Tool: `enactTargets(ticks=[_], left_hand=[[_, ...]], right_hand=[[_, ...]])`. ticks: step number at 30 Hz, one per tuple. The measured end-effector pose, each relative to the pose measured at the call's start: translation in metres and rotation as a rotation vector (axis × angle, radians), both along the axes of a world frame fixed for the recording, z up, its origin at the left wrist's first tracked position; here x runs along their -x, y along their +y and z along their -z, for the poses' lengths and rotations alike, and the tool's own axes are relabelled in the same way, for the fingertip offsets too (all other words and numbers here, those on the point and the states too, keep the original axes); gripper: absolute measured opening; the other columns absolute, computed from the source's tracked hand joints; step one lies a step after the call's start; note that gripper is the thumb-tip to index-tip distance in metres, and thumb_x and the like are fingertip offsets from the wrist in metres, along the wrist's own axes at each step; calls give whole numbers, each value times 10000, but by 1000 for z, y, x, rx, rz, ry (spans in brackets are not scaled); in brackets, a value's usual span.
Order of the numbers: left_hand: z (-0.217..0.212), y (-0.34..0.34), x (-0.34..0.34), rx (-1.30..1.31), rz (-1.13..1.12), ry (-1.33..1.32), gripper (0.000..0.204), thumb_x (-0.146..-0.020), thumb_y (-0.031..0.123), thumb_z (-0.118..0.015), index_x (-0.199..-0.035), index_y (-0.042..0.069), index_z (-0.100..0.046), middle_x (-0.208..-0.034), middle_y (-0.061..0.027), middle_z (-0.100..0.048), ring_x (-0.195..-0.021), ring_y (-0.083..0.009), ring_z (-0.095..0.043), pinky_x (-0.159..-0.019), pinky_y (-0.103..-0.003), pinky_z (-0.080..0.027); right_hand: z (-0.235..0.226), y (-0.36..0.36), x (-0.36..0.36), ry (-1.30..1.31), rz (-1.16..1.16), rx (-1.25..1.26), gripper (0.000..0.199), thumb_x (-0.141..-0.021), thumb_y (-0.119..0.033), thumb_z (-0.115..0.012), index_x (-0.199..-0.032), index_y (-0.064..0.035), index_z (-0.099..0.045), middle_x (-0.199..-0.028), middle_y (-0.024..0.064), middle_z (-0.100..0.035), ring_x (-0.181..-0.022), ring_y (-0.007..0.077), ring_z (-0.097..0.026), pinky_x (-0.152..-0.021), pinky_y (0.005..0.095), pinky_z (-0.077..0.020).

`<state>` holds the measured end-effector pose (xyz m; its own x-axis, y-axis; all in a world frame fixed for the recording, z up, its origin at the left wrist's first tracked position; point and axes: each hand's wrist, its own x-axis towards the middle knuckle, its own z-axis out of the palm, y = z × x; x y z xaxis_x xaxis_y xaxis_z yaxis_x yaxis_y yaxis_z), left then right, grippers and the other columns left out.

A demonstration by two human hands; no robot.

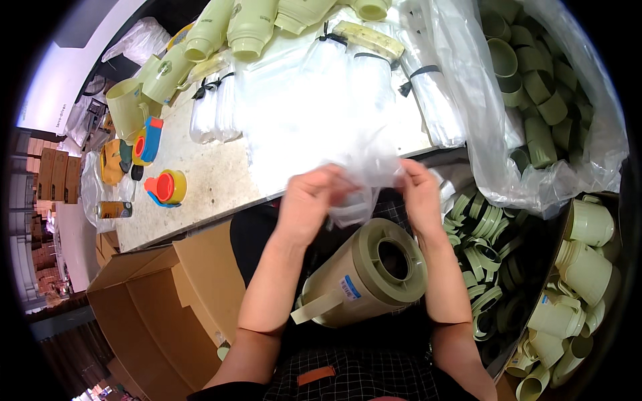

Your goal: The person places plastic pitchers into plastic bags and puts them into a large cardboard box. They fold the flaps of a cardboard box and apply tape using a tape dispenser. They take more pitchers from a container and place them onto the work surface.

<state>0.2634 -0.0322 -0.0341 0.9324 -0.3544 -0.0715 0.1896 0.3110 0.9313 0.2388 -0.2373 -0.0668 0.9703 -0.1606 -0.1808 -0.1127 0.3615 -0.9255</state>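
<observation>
A thin clear plastic bag [366, 170] is stretched between my two hands above my lap. My left hand [309, 200] pinches its left side, the fingers a little blurred by motion. On the other side, my right hand [421, 197] grips the bag's edge between thumb and fingers. Below them a pale green jug [338, 277] lies tilted on my lap, its round ringed end with a dark opening turned up to the right. Its handle points to the lower left, and a small blue and white label [349, 287] sits on its side.
Stacked clear bags [287, 127] cover the worktable, some tied with black strips. Green jug bodies [247, 30] line its far side. Tape dispensers [167, 187] stand at the left. An open cardboard box [144, 301] is lower left; green rings [485, 254] and boxed jugs [585, 271] are right.
</observation>
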Motion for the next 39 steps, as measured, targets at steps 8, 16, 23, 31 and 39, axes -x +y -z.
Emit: enactTargets(ticks=[8, 16, 23, 31, 39], left_hand=[[-15, 30, 17, 142, 207, -122, 166, -855, -19, -641, -858, 79, -507, -675, 37, -474, -611, -75, -485, -606, -241, -457], [-64, 70, 105, -608, -20, -716, 469, -796, 230, -789, -1167, 39, -575, -973, -104, -559, -799, -246, -593, -687, -323, -498], [-31, 142, 245, -674, -397, -542, 625, -684, 204, -807, -1226, 48, -536, -983, -152, -583, -854, -358, -598, -702, -423, -504], [6, 169, 335, -500, -1080, 65, 471, -885, 136, -639, -1322, 26, -504, -1157, -164, -623, -1108, -323, -617, -938, -419, -502], [-41, 407, 390, -458, -930, 583, 341, -999, 235, -533, -1253, 20, -606, -1188, -95, -651, -1057, -219, -620, -918, -385, -514]], right_hand=[[44, -61, 15, 25, 423, -464, 112, -912, -47, -656, -1012, -55, -606, -920, 64, -659, -785, 129, -630, -750, 277, -558], [46, 27, 170, -305, 348, 699, 322, -1000, -269, -555, -1239, -53, -549, -1135, 97, -590, -956, 209, -595, -837, 335, -488], [39, 62, 224, -206, -754, 848, 446, -978, -289, -590, -1333, -29, -514, -1279, 133, -576, -1096, 254, -590, -932, 368, -472], [-6, 172, 176, -467, -1509, 405, 758, -802, -144, -798, -1436, 9, -411, -1283, 172, -612, -1180, 292, -601, -1000, 398, -476], [-74, 257, 192, -417, -1720, 11, 723, -837, -140, -768, -1458, -51, -408, -1152, 114, -645, -988, 253, -652, -897, 355, -533]])
